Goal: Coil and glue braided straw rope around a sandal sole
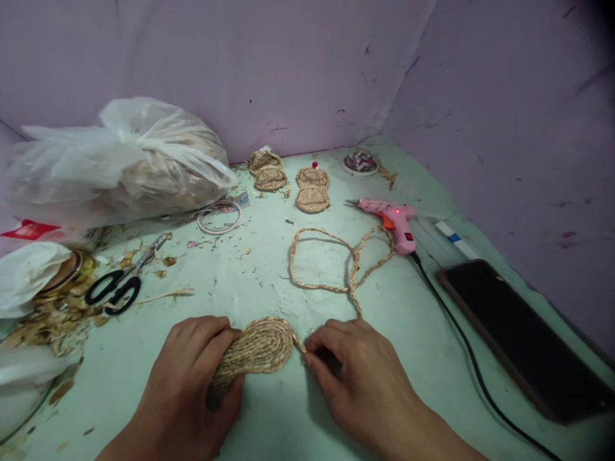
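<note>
Both hands sit near me. My left hand (192, 374) has its fingers curled tight over the left end of the coil (262, 346), which lies between the hands. My right hand (358, 374) pinches the braid (331, 262) at the coil's right edge. The braid loops away toward the far glue gun (391, 218), and scissors (118, 285) lie left.

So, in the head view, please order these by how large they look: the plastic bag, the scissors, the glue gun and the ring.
1. plastic bag: clearly the largest.
2. scissors and glue gun: they look about alike. The gun lies farther from the camera, so I do not rank them.
3. ring: the smallest.
</note>
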The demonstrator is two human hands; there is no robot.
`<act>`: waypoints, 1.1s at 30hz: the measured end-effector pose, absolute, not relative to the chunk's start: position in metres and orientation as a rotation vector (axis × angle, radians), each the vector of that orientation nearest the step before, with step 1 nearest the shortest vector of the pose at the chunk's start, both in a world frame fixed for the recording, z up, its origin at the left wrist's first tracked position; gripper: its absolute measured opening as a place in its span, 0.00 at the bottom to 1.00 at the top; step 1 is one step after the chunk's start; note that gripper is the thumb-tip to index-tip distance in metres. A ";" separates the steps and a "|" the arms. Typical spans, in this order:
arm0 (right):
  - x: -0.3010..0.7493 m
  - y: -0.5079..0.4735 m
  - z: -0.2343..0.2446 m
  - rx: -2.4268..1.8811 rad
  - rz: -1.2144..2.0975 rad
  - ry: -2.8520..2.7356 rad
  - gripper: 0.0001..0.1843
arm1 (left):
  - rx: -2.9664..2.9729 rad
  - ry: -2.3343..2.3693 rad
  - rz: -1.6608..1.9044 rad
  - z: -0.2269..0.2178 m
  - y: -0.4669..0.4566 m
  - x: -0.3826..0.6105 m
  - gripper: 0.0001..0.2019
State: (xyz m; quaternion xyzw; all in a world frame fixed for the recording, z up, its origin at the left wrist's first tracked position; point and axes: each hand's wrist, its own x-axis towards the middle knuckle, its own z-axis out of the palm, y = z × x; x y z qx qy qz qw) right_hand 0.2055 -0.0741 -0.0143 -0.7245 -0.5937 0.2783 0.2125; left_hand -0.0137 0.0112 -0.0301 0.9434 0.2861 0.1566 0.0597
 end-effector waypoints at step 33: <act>0.194 -0.078 -0.020 -1.789 0.485 -1.831 0.11 | 2.815 0.876 0.426 -0.024 0.010 -0.013 0.19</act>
